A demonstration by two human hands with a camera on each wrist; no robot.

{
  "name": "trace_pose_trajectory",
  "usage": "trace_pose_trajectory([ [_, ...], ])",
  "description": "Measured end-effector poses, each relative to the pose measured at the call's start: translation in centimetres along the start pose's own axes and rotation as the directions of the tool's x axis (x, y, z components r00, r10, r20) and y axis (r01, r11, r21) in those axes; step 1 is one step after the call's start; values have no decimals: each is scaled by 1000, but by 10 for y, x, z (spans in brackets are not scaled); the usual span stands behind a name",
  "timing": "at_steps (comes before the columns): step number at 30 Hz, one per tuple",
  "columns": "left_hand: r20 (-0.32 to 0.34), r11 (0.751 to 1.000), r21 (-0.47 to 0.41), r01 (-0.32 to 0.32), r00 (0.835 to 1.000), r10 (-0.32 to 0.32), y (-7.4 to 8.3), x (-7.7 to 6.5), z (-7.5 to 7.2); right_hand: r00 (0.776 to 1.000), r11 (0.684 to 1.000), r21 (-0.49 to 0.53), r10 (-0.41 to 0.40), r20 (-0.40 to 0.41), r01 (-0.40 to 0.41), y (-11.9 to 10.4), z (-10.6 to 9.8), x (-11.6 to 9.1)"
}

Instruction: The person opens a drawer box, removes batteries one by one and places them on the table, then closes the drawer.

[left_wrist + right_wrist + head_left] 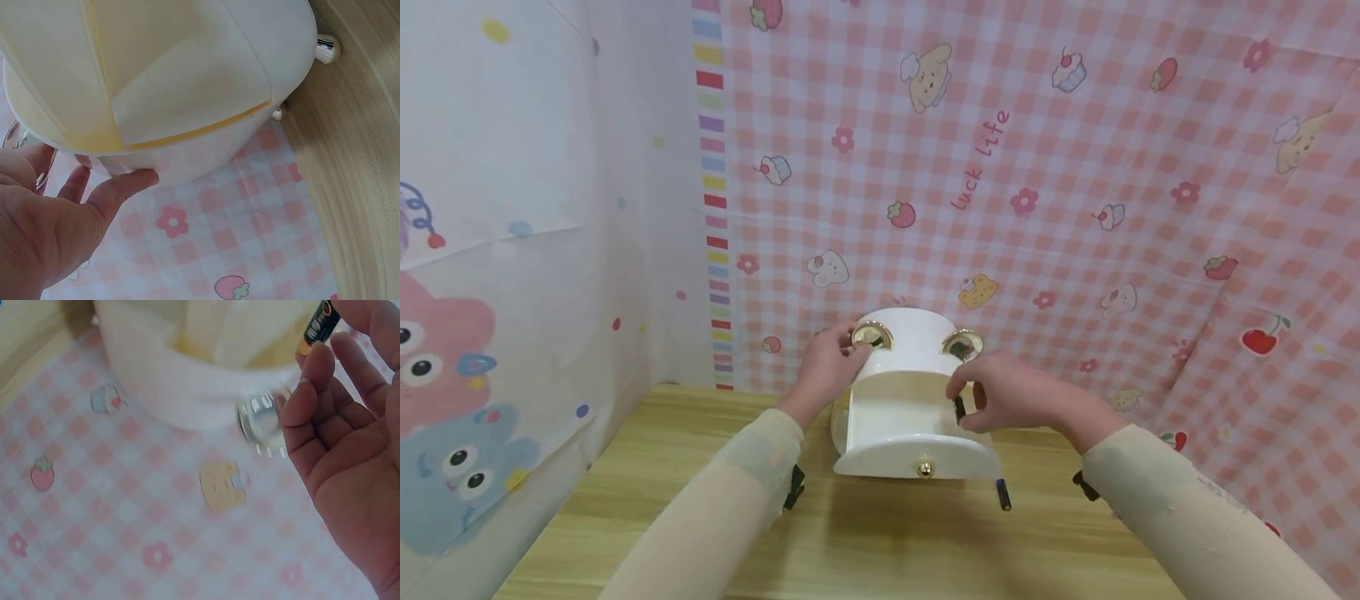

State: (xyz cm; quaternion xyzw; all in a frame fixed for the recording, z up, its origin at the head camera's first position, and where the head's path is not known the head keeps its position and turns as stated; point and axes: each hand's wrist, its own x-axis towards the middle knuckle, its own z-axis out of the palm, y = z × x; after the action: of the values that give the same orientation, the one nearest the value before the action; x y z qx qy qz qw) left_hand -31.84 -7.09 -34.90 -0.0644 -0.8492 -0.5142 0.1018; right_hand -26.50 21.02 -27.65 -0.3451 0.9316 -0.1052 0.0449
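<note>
A white drawer box [908, 337] stands against the cloth, with two gold-rimmed round eyes on top. Its front drawer [917, 458], with a gold knob [926, 469], is pulled out. My left hand [829, 364] holds the box at the left eye, its fingers around the gold rim [874, 327] and against the side wall. Over the drawer's right side, my right hand [1011, 390] pinches a small dark battery [322, 325] between thumb and fingertips. A second battery [1003, 494] lies on the table, just right of the drawer front.
The wooden table [700, 450] runs up to a pink checked cloth [865, 200] hanging behind the box. A white cartoon-print cloth [535, 275] covers the left side. In the left wrist view, short shiny gold feet [327, 49] show under the box.
</note>
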Motion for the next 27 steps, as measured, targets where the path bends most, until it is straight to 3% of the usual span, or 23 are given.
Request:
trace_pose_trajectory([
  [6,4,1000,-11,6,1000,-6,0,-1,1,976,994,30,113,-187,-110,24,-15,-42],
  [10,-9,1000,-1,0,1000,0,-1,0,1,960,981,20,194,-199,-194,54,-5,-66],
  [13,-13,1000,8,1,1000,0,-2,1,0,955,968,37,252,-156,-249,80,20,-78],
  [18,-8,1000,4,20,1000,-20,-3,1,0,953,952,107,296,-61,-288,114,80,-88],
  [22,-1,1000,0,19,1000,-19,-3,0,0,948,934,172,318,-2,-313,126,116,-88],
  [27,0,1000,-8,13,1000,-13,-3,1,0,949,929,207,316,-11,-307,128,139,-83],
])
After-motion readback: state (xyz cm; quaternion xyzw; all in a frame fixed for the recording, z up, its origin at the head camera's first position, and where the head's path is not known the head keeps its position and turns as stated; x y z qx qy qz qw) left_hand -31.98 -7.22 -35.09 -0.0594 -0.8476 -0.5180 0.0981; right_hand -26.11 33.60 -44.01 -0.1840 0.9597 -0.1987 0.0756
